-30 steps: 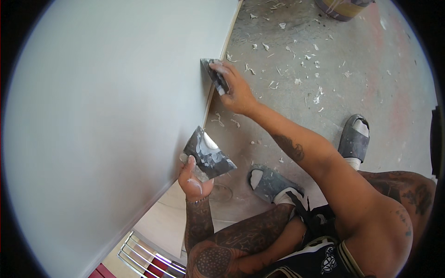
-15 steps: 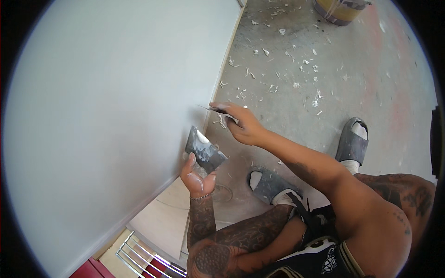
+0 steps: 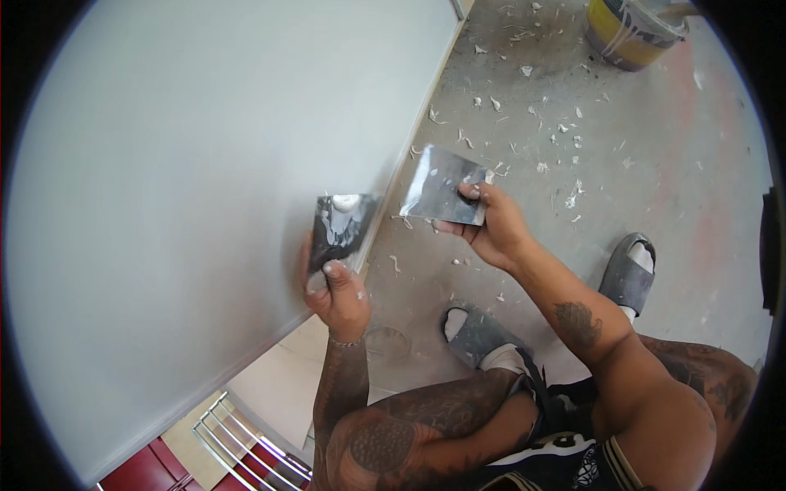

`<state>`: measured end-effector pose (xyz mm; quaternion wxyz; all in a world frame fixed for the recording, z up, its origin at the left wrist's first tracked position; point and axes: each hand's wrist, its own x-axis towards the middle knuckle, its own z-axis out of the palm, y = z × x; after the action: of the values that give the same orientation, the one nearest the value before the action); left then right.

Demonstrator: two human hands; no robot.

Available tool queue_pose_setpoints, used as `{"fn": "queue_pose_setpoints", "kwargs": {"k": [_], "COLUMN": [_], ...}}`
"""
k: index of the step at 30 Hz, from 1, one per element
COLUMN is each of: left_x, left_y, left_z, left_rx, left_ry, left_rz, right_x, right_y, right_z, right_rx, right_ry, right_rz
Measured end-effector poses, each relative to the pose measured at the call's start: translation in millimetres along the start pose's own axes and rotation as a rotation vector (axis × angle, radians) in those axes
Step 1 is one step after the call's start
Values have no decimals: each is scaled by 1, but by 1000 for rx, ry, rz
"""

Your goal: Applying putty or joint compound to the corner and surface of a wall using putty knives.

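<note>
My left hand [image 3: 337,301] is closed round the lower end of a dark flat putty scraper [image 3: 334,237], thumb on its face. A blob of white putty [image 3: 345,203] sits at its upper edge, with pale smears below. In my right hand [image 3: 494,225] is a wider, shiny metal putty scraper [image 3: 438,186], pinched at its right end with the thumb on top and fingers beneath. Small white flecks mark its face. Both scrapers are held apart from each other, beside the smooth white wall panel [image 3: 196,164]; whether the left one touches the panel I cannot tell.
White putty scraps [image 3: 574,192] litter the grey floor [image 3: 639,155]. A yellow and grey bucket [image 3: 630,37], streaked white, stands at the far right. My feet in dark slides [image 3: 629,274] are on the floor. Near the lower left are a metal rack [image 3: 237,442] and red surfaces [image 3: 143,470].
My right hand has moved right and turned its scraper from edge-on to face up. My left hand has raised and turned its scraper more upright. The view has shifted slightly.
</note>
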<state>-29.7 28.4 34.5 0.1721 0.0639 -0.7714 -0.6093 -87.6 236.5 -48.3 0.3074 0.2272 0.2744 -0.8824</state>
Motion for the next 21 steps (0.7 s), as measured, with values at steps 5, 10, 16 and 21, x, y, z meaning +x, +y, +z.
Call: {"fn": "queue_pose_setpoints", "kwargs": {"k": [5, 10, 16, 21], "left_x": [24, 34, 8, -8], "left_y": [-10, -21, -45, -52], "left_z": [31, 14, -13, -13], "left_rx": [280, 341, 448, 321], "left_ry": [-152, -417, -594, -451], "left_rz": [524, 617, 348, 183], "right_x": [-12, 14, 117, 182], "right_y": [-8, -37, -107, -140], "right_z": [15, 3, -52, -58], "right_rx": [593, 831, -132, -825], "right_ry": [-291, -392, 17, 297], "right_rz": [342, 302, -682, -931]}}
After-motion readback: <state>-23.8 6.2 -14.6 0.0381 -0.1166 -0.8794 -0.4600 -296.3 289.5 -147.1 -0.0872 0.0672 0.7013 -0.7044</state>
